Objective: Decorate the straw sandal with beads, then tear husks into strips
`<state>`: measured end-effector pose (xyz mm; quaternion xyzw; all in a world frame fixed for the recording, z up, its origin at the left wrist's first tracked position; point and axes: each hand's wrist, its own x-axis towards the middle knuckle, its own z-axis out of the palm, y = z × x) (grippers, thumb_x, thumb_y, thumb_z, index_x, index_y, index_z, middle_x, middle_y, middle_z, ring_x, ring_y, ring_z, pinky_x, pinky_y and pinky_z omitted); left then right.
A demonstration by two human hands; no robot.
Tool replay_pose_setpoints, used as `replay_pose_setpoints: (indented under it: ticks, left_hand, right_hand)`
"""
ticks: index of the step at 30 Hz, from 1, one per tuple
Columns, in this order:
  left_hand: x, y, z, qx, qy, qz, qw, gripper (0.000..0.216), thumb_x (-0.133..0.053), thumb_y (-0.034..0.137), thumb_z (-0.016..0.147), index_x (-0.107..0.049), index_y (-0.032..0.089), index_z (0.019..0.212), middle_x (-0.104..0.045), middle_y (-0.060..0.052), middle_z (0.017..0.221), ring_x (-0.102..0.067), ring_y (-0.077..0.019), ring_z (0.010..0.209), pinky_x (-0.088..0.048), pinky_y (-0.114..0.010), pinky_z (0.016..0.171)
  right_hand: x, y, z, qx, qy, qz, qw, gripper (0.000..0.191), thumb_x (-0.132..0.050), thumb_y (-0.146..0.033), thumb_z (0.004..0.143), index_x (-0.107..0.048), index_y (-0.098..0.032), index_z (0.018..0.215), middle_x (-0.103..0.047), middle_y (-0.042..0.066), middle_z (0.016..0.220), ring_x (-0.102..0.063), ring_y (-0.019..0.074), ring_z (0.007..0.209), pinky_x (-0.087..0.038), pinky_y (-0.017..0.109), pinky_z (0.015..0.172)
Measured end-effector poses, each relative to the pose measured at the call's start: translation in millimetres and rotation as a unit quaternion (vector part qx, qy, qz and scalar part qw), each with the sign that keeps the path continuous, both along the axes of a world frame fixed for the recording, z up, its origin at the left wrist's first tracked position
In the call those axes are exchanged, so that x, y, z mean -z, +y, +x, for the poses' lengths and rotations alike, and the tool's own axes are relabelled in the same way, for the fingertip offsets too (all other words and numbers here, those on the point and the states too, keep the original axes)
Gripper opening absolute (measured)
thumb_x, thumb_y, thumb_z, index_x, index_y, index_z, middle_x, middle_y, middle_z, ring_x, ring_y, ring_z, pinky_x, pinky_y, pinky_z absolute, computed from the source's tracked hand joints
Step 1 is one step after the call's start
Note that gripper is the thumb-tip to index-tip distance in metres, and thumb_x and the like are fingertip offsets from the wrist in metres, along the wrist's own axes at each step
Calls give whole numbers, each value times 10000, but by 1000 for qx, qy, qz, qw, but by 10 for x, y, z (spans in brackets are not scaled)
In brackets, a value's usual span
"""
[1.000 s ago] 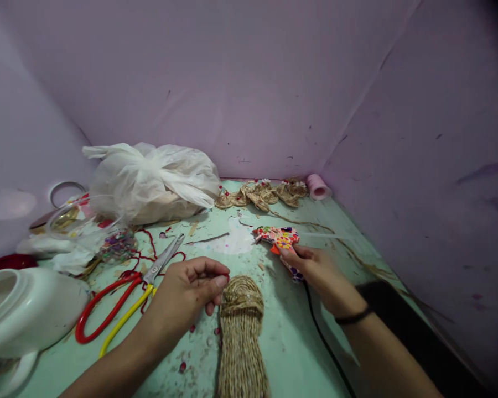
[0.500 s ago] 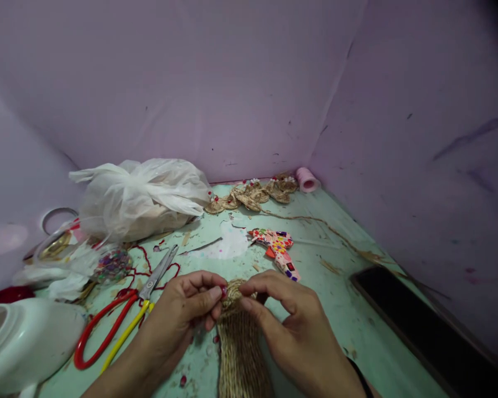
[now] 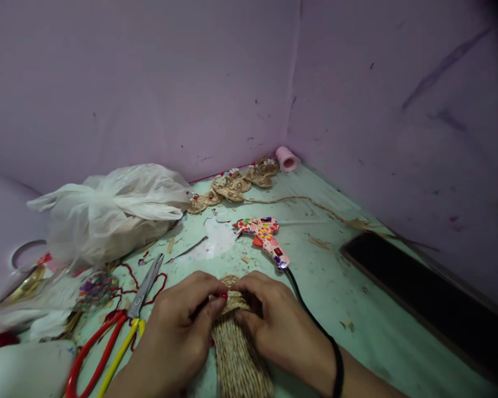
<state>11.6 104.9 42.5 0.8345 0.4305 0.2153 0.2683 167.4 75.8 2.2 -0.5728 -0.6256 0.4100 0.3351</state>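
A long jute-wrapped object (image 3: 240,354) lies on the green table (image 3: 357,309), its rounded top pointing away from me. My left hand (image 3: 178,331) is closed on the left side of that top and pinches a small red bead (image 3: 223,296) against it. My right hand (image 3: 278,326) curls over the right side of the top, fingers pressed onto the rope. A glue gun (image 3: 265,237) with a colourful flower pattern lies just beyond my hands, its black cord running past my right wrist.
Scissors (image 3: 116,331) with red and yellow handles lie at the left. A white plastic bag (image 3: 112,210), a bag of beads (image 3: 95,287) and a white jug (image 3: 25,370) crowd the left side. Small jute pieces (image 3: 232,185) and a pink spool (image 3: 286,159) sit in the far corner. A dark slab (image 3: 427,298) lies along the right wall.
My right hand let go of the glue gun and came over to the top of the jute object. Both hands now press on it. The view has shifted to the right.
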Motion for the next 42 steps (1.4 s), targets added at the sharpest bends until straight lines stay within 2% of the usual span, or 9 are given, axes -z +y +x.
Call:
replay_pose_setpoints:
  ticks: [8, 22, 28, 33, 37, 40, 42]
  left_hand:
    - [13, 15, -32, 52, 28, 59, 997, 216, -511, 90, 804, -584, 251, 929, -590, 39, 814, -575, -63, 745, -449, -133, 641]
    - [-3, -8, -20, 83, 30, 103, 991, 279, -448, 53, 795, -606, 231, 941, -564, 1, 776, -571, -86, 694, -446, -151, 585]
    - [8, -24, -21, 75, 54, 130, 987, 301, -433, 44, 775, -609, 226, 937, -553, -11, 776, -568, -97, 682, -442, -166, 565]
    - [26, -31, -18, 71, 87, 112, 987, 237, -409, 57, 789, -613, 176, 805, -527, -23, 727, -546, -103, 647, -427, -183, 543]
    - [49, -50, -18, 68, 88, 96, 989, 248, -387, 64, 800, -614, 162, 770, -520, -29, 716, -539, -102, 632, -417, -187, 530]
    - [48, -68, -28, 64, 87, 77, 991, 237, -407, 87, 812, -621, 185, 836, -530, -26, 746, -548, -106, 659, -428, -190, 550]
    - [23, -72, -41, 61, 91, 55, 992, 258, -439, 108, 813, -602, 225, 974, -550, -23, 805, -562, -113, 721, -448, -191, 599]
  right_hand:
    - [10, -20, -27, 5, -7, 33, 999, 294, -553, -63, 684, -642, -223, 914, -635, 25, 870, -566, 169, 811, -422, 288, 735]
    - [5, -40, -53, 3, -26, 49, 998, 287, -536, -57, 687, -631, -206, 914, -621, 26, 855, -563, 162, 791, -425, 285, 725]
    - [10, -39, -51, 10, -20, 54, 998, 288, -527, -47, 682, -632, -208, 896, -619, 26, 846, -566, 170, 799, -424, 297, 737]
    - [17, -36, -59, 8, -22, 46, 999, 262, -544, -55, 679, -633, -210, 871, -617, 17, 821, -554, 161, 755, -413, 282, 686]
    - [18, -44, -65, 11, -21, 40, 999, 234, -564, -67, 679, -633, -207, 853, -617, 12, 806, -543, 156, 732, -401, 276, 660]
    - [16, -41, -59, 12, -18, 33, 999, 227, -567, -68, 682, -639, -201, 851, -621, 17, 808, -543, 158, 731, -402, 280, 664]
    - [12, -35, -59, 10, -14, 35, 999, 251, -566, -59, 683, -643, -210, 868, -627, 16, 820, -547, 160, 744, -405, 284, 677]
